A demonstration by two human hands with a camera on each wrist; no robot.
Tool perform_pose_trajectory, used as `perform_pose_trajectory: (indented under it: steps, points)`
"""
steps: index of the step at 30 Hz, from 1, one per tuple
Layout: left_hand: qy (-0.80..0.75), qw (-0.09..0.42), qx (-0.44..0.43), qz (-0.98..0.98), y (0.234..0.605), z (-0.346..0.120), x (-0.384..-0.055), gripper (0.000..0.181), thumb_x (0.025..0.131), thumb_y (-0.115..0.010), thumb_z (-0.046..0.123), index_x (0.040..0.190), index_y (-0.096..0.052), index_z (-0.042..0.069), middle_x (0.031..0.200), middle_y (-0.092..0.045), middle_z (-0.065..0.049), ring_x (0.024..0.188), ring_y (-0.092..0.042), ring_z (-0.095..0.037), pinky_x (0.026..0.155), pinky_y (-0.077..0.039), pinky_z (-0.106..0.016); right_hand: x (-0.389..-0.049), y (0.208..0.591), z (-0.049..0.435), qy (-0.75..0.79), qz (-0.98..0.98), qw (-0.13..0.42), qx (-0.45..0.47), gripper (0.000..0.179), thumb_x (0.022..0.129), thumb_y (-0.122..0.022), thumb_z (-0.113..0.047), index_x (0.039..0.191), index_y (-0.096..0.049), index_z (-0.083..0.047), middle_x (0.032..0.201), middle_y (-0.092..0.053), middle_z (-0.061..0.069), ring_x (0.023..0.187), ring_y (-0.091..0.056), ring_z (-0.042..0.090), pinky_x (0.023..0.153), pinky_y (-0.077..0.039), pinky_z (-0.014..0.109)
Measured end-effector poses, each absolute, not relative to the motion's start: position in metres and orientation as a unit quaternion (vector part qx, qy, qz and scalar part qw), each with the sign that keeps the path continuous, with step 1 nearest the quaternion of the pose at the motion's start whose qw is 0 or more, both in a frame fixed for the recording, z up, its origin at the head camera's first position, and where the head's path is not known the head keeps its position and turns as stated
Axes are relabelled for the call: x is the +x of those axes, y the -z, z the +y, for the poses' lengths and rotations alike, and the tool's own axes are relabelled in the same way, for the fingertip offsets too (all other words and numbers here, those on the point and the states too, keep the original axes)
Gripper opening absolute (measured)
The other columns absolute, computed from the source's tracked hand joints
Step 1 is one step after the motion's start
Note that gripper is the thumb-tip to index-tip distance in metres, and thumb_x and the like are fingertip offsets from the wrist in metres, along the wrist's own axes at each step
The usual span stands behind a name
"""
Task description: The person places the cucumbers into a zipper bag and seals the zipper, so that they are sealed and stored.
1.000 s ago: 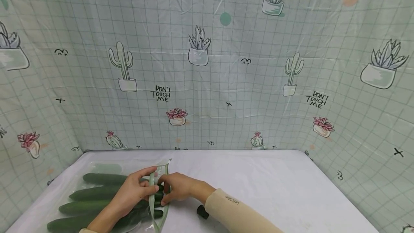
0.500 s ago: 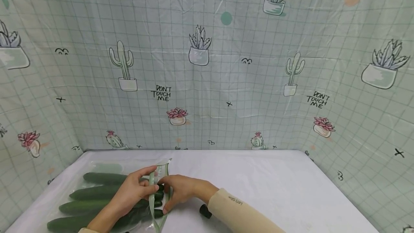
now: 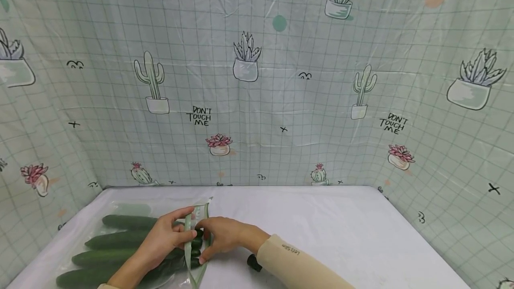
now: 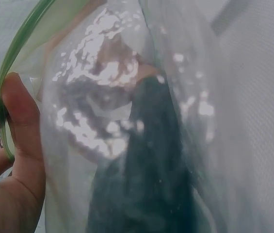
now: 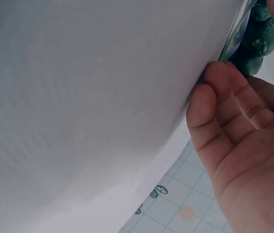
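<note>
A clear zip bag [image 3: 136,209] with a green-edged mouth lies on the left of the table, holding several cucumbers [image 3: 103,257] side by side. My left hand [image 3: 165,237] pinches the green strip [image 4: 2,92] at the mouth between thumb and fingers. Through the plastic a cucumber [image 4: 149,160] shows in the left wrist view. At the opening, my right hand [image 3: 225,235] presses on the cucumber ends [image 5: 262,39], its thumb touching the nearest one and its index finger at a farther one. Its other fingers [image 5: 202,107] rest bent by the bag's edge.
The white table [image 3: 321,231] extends to the right of the hands. A small dark object [image 3: 254,263] sits beneath the right sleeve [image 3: 289,258]. A curtain [image 3: 265,101] printed with cacti stands behind and along the sides.
My right thumb has slid down towards the nearest cucumber's end, which has moved slightly left into the bag. My left hand keeps its pinch on the bag's mouth.
</note>
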State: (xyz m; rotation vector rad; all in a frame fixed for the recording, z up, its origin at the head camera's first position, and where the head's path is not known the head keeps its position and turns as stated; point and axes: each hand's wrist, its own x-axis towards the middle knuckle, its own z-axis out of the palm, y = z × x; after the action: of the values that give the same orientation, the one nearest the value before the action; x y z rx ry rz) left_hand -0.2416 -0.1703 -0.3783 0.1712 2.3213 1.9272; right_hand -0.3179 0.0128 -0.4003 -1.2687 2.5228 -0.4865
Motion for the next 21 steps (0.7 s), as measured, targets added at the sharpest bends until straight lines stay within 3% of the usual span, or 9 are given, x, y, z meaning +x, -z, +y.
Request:
perform_pose_trajectory:
  steps: [15,21]
  points:
    - [-0.635,0.064,0.065,0.767,0.379,-0.172,-0.243,0.071,0.087,-0.068,0.002,0.147,-0.032,-0.003,0.105,-0.047,-0.016,0.059,-0.046,-0.015,0.06,-0.052,-0.038,-0.318,0.398,0.016,0.181,0.867,0.151,-0.44,0.073,0.075,-0.081,-0.04,0.137,-0.049,-0.018,0.1,-0.058,-0.013,0.092,-0.053,-0.001,0.083,-0.045,0.019]
    - [-0.635,0.06,0.068,0.767,0.379,-0.172,-0.243,0.07,0.086,-0.068,0.002,0.146,-0.032,-0.004,0.114,-0.045,-0.018,0.058,-0.045,-0.014,0.06,-0.052,-0.038,-0.317,0.394,0.023,0.178,0.867,0.138,-0.444,0.065,0.076,-0.081,-0.039,0.131,-0.055,-0.015,0.099,-0.06,-0.013,0.095,-0.054,0.0,0.083,-0.045,0.02]
